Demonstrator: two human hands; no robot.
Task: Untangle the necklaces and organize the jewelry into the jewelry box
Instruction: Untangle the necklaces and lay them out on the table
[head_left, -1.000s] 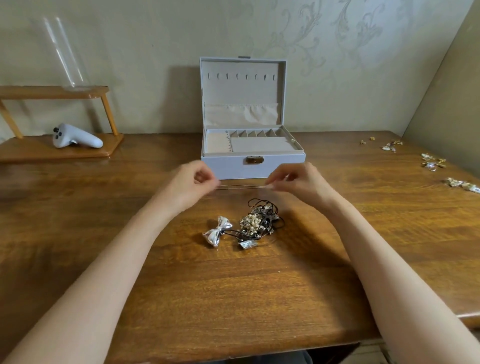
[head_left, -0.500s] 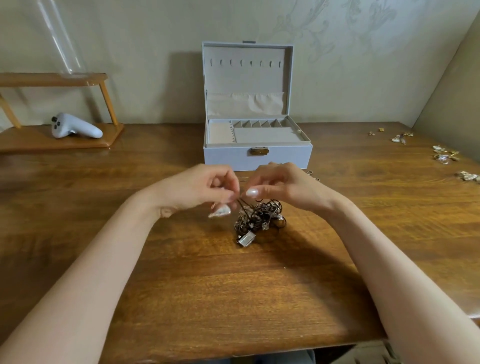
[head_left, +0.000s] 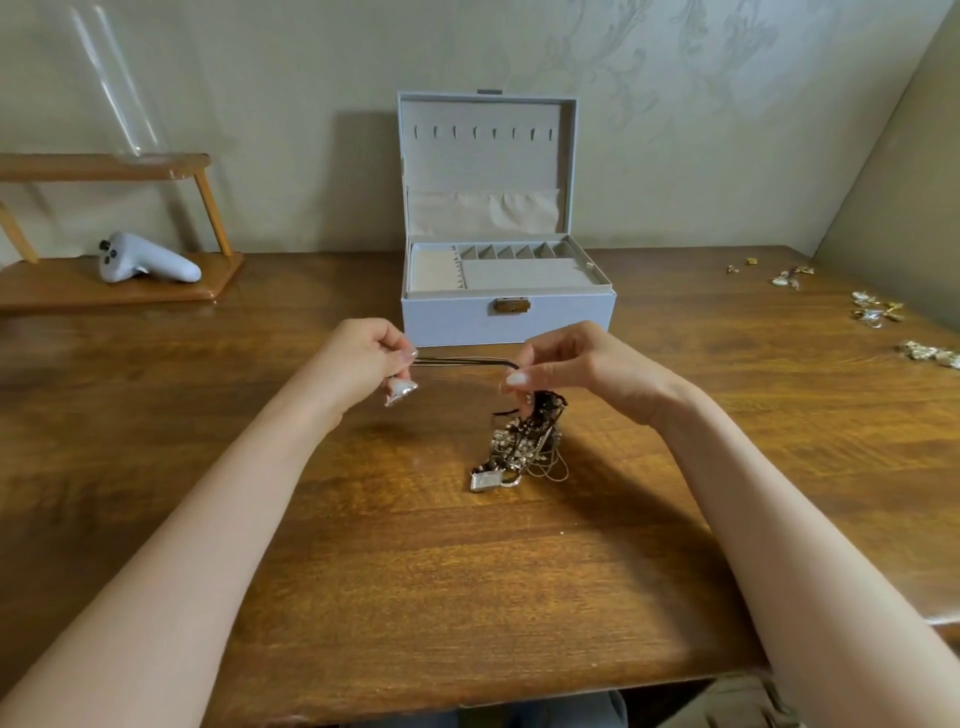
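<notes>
A tangle of necklaces (head_left: 524, 444) with dark cords, pearls and a silver tag hangs from my right hand (head_left: 566, 361), its lower end resting on the wooden table (head_left: 415, 571). My left hand (head_left: 358, 358) pinches a thin chain (head_left: 457, 359) stretched taut between both hands, and a silver bow pendant (head_left: 399, 389) dangles below its fingers. The grey jewelry box (head_left: 506, 317) stands open just behind the hands, its lid upright and its tray compartments showing.
Small gold and silver jewelry pieces (head_left: 872, 312) lie scattered along the table's right side near the wall. A wooden shelf (head_left: 104, 288) at the back left carries a white controller (head_left: 145, 260).
My hands came together over the pile, then pulled apart again. The left took up the bow pendant and drew a chain out sideways; the right lifted the tangle partly off the table.
</notes>
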